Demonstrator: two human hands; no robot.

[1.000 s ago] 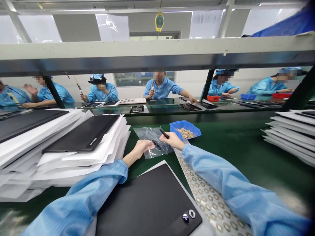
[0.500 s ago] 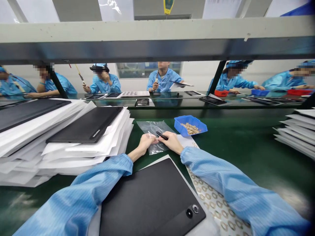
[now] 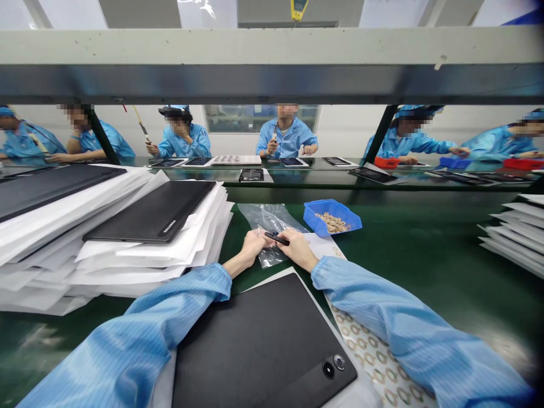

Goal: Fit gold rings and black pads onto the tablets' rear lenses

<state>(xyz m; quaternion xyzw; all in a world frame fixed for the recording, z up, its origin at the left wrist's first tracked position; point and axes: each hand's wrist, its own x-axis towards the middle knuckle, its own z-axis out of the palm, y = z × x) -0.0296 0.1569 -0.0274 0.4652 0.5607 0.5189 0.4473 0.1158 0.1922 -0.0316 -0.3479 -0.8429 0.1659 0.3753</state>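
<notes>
— What do your fingers hold?

— Those of my right hand (image 3: 300,249) close around a slim, black, pen-shaped tool (image 3: 275,238), above a crumpled, clear plastic bag (image 3: 272,216) on the glossy green surface (image 3: 416,243). Those of my left hand (image 3: 251,246) bunch together at the bag, beside the tool; whether they pinch anything, I cannot tell.

— And around them?

— A flat, matte black tablet (image 3: 255,340), two round, shiny lenses (image 3: 328,369) near one corner, lies before me on white sheeting. Just beyond my right hand, an open blue plastic bin (image 3: 315,223) holds small tan pieces (image 3: 334,222).

— What is hard to see?

— The tablet's near end is cut off. My finely lined, pale blue sleeve (image 3: 382,306) covers part of a white sheet patterned with tan rings (image 3: 365,351). Glare and fingers obscure the bag's middle.
</notes>
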